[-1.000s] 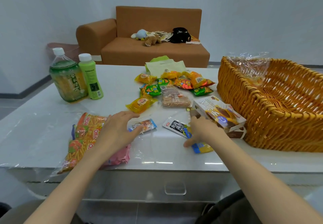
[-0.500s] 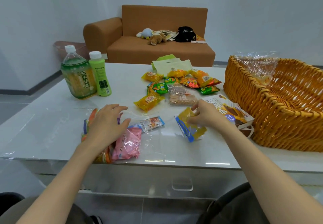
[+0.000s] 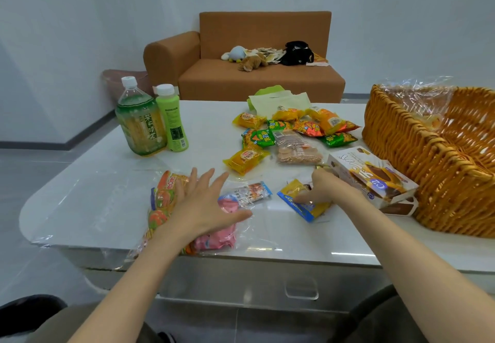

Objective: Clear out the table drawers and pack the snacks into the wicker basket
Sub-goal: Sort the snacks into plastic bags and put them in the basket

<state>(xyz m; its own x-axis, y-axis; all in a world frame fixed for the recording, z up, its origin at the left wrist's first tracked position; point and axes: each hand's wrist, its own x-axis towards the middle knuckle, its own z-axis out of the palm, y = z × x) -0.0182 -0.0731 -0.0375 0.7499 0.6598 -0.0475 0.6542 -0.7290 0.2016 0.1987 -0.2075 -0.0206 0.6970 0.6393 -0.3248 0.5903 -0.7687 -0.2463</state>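
Observation:
My left hand (image 3: 203, 206) lies flat with spread fingers on a clear bag of orange and pink snacks (image 3: 166, 200) at the table's front left. My right hand (image 3: 324, 190) pinches a yellow and blue snack packet (image 3: 300, 203) that rests on the table. A white cake box (image 3: 375, 176) lies just right of that hand. The wicker basket (image 3: 417, 160) stands at the right, lined with clear plastic. Several small yellow, green and orange snack packs (image 3: 292, 133) are scattered mid-table. A small clear packet (image 3: 249, 191) sits between my hands.
Two green drink bottles (image 3: 150, 123) stand at the back left of the white table (image 3: 80, 203). A closed drawer with a clear handle (image 3: 301, 289) is below the front edge. An orange sofa (image 3: 254, 74) with toys is behind the table.
My left hand has spread flat over the clear snack bag. My right hand has set the yellow and blue packet down on the table, still pinching it. The camera moved closer.

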